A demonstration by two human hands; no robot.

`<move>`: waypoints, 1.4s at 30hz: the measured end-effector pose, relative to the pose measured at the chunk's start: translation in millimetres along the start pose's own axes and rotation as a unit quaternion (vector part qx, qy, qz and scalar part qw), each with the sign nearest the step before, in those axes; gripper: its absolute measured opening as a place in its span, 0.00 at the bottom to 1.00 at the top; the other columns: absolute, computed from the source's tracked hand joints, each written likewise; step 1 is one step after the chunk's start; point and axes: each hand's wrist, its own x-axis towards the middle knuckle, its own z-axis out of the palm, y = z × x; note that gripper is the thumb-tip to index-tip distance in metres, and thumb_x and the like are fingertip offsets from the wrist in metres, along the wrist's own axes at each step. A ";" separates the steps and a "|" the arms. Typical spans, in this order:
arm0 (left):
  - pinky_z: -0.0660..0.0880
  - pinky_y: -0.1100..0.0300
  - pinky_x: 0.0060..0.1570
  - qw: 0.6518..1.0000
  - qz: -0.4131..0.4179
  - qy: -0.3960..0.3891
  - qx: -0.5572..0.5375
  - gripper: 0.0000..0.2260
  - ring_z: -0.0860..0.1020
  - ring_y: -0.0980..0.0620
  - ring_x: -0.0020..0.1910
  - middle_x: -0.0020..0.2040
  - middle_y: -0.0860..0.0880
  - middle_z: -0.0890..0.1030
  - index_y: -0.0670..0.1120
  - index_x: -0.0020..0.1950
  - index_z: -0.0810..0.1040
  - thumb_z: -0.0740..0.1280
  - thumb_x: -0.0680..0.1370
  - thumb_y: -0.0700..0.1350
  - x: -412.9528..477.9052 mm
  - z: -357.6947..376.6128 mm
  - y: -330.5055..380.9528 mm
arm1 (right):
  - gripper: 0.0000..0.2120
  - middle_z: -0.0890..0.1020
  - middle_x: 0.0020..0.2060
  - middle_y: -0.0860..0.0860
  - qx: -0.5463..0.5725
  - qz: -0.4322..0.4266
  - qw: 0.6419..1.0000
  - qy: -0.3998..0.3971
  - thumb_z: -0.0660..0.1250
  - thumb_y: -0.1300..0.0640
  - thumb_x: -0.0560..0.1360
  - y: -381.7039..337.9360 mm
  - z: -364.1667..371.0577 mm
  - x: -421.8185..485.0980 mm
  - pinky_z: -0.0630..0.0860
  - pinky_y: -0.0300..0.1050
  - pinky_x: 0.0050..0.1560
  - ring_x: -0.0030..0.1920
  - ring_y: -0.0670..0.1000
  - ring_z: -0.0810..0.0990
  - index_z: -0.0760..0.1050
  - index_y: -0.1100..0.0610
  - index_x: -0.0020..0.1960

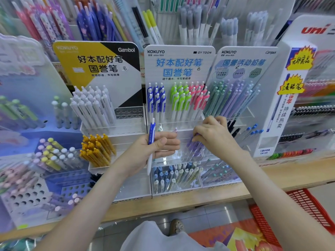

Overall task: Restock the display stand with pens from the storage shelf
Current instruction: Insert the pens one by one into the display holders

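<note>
The display stand (179,57), at the wooden shelf's (272,172) front edge, keeps blue, green and pink upright pens (178,100) along its top. The left hand (159,145) grips a blue pen (152,134) upright before the middle tier. The right hand (213,134), fingers curled, pinches purple pens (194,150) at that tier's right end.
</note>
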 end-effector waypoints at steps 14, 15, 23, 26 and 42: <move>0.78 0.62 0.39 0.998 0.006 -0.004 0.058 0.07 0.80 0.53 0.36 0.36 0.48 0.81 0.40 0.47 0.77 0.62 0.76 0.43 5.0 6.1 3.5 | 0.11 0.76 0.49 0.51 0.047 0.068 0.995 0.062 0.73 0.53 0.70 -27.9 -7.8 -1.9 0.61 0.46 0.49 0.48 0.51 0.66 0.79 0.53 0.51; 0.77 0.63 0.39 0.997 -0.002 -0.019 0.069 0.08 0.80 0.52 0.36 0.36 0.48 0.81 0.40 0.48 0.77 0.63 0.76 0.43 5.6 6.0 5.8 | 0.13 0.76 0.52 0.48 0.176 0.072 0.981 0.047 0.68 0.51 0.73 -35.5 -27.1 5.6 0.63 0.43 0.50 0.50 0.49 0.68 0.77 0.51 0.58; 0.76 0.62 0.40 0.977 -0.020 -0.116 0.176 0.07 0.80 0.52 0.37 0.39 0.46 0.81 0.42 0.49 0.77 0.61 0.81 0.42 16.2 13.5 43.0 | 0.12 0.82 0.45 0.51 0.502 0.078 0.850 -0.139 0.65 0.66 0.76 -58.7 -103.7 60.3 0.76 0.42 0.51 0.46 0.49 0.79 0.78 0.49 0.49; 0.77 0.61 0.42 0.975 0.012 -0.105 0.195 0.05 0.80 0.51 0.38 0.40 0.45 0.81 0.41 0.49 0.77 0.62 0.80 0.39 20.3 12.4 62.9 | 0.07 0.82 0.41 0.54 0.488 0.049 0.857 -0.159 0.66 0.65 0.75 -47.9 -118.6 77.7 0.76 0.44 0.48 0.43 0.51 0.79 0.79 0.54 0.48; 0.62 0.58 0.68 0.579 0.395 0.165 0.694 0.21 0.71 0.47 0.66 0.67 0.42 0.75 0.40 0.68 0.72 0.62 0.78 0.49 55.8 -55.3 53.7 | 0.05 0.78 0.39 0.50 0.208 0.044 0.977 -0.005 0.64 0.61 0.77 -20.0 -93.2 138.1 0.64 0.42 0.43 0.45 0.52 0.73 0.78 0.60 0.50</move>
